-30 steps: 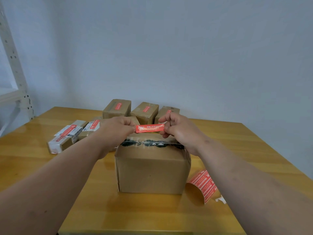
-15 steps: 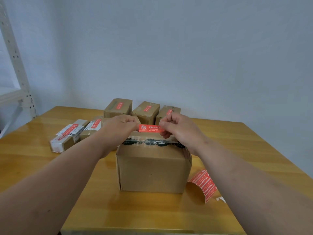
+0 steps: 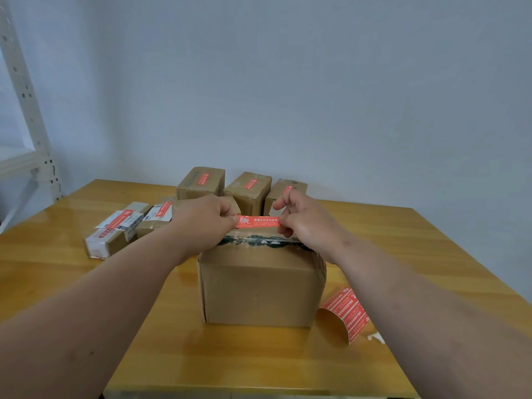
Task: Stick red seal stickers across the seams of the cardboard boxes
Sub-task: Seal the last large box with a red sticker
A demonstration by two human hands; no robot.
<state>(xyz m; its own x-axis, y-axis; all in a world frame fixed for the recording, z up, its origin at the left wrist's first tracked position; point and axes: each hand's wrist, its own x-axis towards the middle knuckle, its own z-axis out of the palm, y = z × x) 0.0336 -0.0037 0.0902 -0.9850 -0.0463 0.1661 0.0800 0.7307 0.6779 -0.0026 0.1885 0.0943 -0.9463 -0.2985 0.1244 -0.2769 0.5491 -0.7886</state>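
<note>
A narrow red seal sticker with white print [image 3: 257,221] is held level in the air just above the top of a large brown cardboard box [image 3: 262,286] at the centre of the table. The left hand [image 3: 205,217] pinches the sticker's left end between thumb and fingers; the right hand [image 3: 302,218] pinches its right end in the same manner. Both hands are closed on the sticker. Whether the sticker touches the box top cannot be told. The box's top seam carries clear tape over a dark printed band [image 3: 259,241].

Just right of the box, on the glossy yellow wooden table [image 3: 72,272], lies a curled backing sheet of red seal stickers [image 3: 344,312], partly hidden by the right forearm.

Behind the hands stand three smaller brown cardboard boxes in a row, each bearing a red sticker on top: left [image 3: 200,182], middle [image 3: 248,188], right [image 3: 288,189]. To the left lie two flatter cartons with white shipping labels and red stickers: the nearer [image 3: 115,233] and the farther [image 3: 157,216], side by side.

A white perforated metal shelf frame [image 3: 26,110] stands at the far left against the pale grey wall [image 3: 288,82].
</note>
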